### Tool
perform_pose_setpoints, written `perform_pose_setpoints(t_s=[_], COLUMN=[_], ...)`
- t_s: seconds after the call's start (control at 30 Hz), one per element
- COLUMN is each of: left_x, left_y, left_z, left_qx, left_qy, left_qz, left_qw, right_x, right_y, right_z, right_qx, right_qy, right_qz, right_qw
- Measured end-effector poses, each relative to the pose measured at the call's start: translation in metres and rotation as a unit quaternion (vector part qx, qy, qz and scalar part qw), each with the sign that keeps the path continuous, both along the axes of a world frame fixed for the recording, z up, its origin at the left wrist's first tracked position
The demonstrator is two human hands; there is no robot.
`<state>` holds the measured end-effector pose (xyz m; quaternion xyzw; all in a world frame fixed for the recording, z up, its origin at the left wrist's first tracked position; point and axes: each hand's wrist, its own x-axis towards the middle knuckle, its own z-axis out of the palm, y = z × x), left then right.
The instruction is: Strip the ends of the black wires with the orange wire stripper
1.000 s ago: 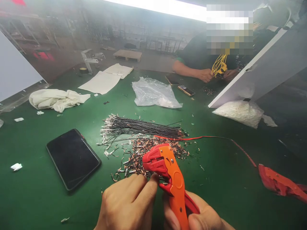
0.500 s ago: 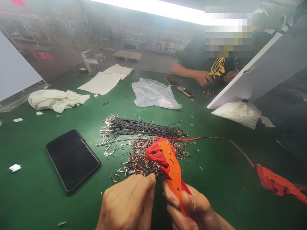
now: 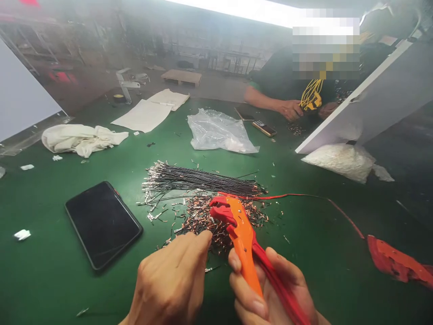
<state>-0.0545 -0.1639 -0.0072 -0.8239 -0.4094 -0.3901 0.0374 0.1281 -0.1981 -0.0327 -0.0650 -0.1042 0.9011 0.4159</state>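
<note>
My right hand (image 3: 270,289) is wrapped round an orange and red wire stripper (image 3: 241,241). Its two handles are spread apart, and its jaws point up and left. My left hand (image 3: 172,275) is closed beside it, knuckles up; whatever its fingers hold is hidden from view. A short wire piece with a silvery end (image 3: 211,269) shows just right of that hand. Behind the stripper lies a heap of black and copper wire scraps (image 3: 203,216). Beyond the heap, a bundle of black wires (image 3: 203,178) lies crosswise, with metal terminals at its left end.
A phone (image 3: 103,225) lies to the left. A second wire stripper (image 3: 395,259) rests at the right, a red strip (image 3: 287,195) running towards it. Behind are a clear plastic bag (image 3: 219,131), a white cloth (image 3: 81,137), papers (image 3: 144,116) and a co-worker's hand (image 3: 291,109) with yellow wires.
The stripper's handles have spread apart and its jaws have opened. My left hand has shifted slightly left and away from the stripper. The short wire piece has come into view.
</note>
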Motion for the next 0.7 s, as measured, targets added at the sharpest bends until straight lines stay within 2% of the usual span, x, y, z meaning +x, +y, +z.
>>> perform_pose_setpoints(t_s=[0.17, 0.27, 0.43, 0.6, 0.7], left_x=[0.0, -0.002, -0.004, 0.0, 0.003], left_y=[0.0, -0.001, 0.0, -0.002, -0.004], left_z=[-0.003, -0.004, -0.007, -0.008, -0.009], left_qx=[-0.002, -0.046, -0.058, -0.051, -0.089], left_qy=[-0.015, 0.003, -0.02, -0.002, -0.023], left_qz=[-0.001, 0.01, -0.001, -0.024, -0.06], left_qw=[1.0, 0.999, 0.998, 0.998, 0.994], right_x=[0.005, 0.006, 0.004, 0.003, 0.005], right_y=[0.004, 0.004, 0.002, -0.001, -0.002], right_z=[0.0, 0.002, 0.007, 0.014, 0.015], right_qx=[-0.04, -0.046, -0.05, 0.014, 0.033], right_qy=[0.036, 0.036, -0.045, -0.083, -0.1], right_qz=[0.042, 0.049, 0.036, -0.004, -0.005], right_qw=[0.998, 0.997, 0.997, 0.996, 0.994])
